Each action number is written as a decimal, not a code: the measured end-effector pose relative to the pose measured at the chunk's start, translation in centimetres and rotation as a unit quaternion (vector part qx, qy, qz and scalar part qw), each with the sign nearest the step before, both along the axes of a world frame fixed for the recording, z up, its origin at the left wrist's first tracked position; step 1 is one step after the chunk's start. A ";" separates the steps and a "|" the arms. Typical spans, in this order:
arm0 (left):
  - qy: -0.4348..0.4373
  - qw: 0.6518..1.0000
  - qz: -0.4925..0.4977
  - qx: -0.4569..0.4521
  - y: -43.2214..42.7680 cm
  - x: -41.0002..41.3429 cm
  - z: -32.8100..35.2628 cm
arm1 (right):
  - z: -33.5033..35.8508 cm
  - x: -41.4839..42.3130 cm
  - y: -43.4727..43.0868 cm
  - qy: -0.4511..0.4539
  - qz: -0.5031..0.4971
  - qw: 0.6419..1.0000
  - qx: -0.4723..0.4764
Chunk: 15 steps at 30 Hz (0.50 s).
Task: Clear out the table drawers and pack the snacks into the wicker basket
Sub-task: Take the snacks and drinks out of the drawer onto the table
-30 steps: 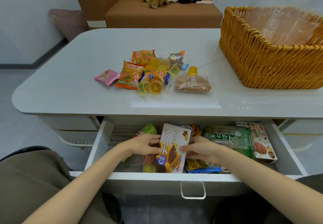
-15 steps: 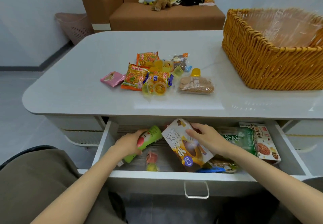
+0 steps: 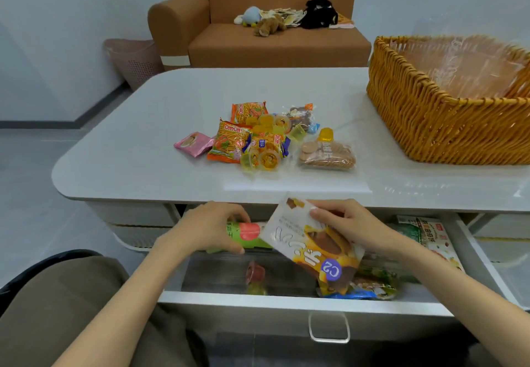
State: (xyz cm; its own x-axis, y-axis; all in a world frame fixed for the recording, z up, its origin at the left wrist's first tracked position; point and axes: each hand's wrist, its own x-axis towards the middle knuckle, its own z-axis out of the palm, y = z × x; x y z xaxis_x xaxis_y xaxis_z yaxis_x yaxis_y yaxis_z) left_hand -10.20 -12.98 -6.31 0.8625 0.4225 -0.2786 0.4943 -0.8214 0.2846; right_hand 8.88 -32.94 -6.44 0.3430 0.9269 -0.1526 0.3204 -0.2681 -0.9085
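Your right hand has its grip clamped on the snack box, long axis slanting upper left to lower right over the drawer, left hand grip wrapped round the green tube; wicker basket sits upper right, nearer the right hand.
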 end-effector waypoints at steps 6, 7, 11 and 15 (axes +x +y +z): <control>-0.120 0.988 0.056 -0.079 1.7 -1.8 3.3 | 1.9 1.3 1.0 0.120 -0.205 0.966 0.100; -0.134 0.985 0.060 -0.087 1.9 -2.0 3.5 | 2.1 1.7 1.2 0.123 -0.225 0.962 0.093; -0.210 0.969 0.083 -0.099 2.3 -2.4 4.6 | 1.8 3.4 3.4 0.027 -0.266 0.962 0.048; -0.286 0.945 0.139 -0.080 3.1 -2.6 4.7 | 1.6 3.1 6.0 -0.182 -0.254 0.949 0.038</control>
